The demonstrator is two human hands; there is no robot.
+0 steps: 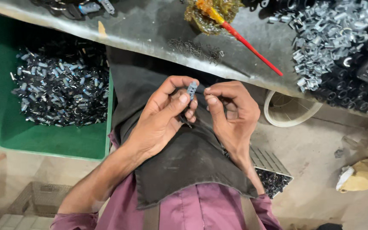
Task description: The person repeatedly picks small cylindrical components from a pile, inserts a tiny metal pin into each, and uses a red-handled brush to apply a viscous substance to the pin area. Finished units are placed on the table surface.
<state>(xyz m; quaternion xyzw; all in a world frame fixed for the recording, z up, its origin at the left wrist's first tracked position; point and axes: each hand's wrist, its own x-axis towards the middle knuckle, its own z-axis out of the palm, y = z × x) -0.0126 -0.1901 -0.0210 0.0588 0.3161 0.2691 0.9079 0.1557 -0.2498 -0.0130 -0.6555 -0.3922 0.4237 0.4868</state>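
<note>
My left hand [162, 117] pinches a small grey metal clip [191, 89] upright between thumb and fingers, above a dark cloth [184, 162] spread over my lap. My right hand [231, 113] sits just right of the clip, thumb and forefinger pressed together close to it; whether a tiny part lies between them I cannot tell. Both hands hover below the edge of a grey worktable [150, 25].
A green bin [43, 140] at the left holds several small dark metal parts. On the table lie a heap of silver clips [324, 34], black rings, and a red-handled tool [252, 47] in a sticky yellow blob. A white round container [290, 113] and a slatted crate [269, 162] stand on the floor.
</note>
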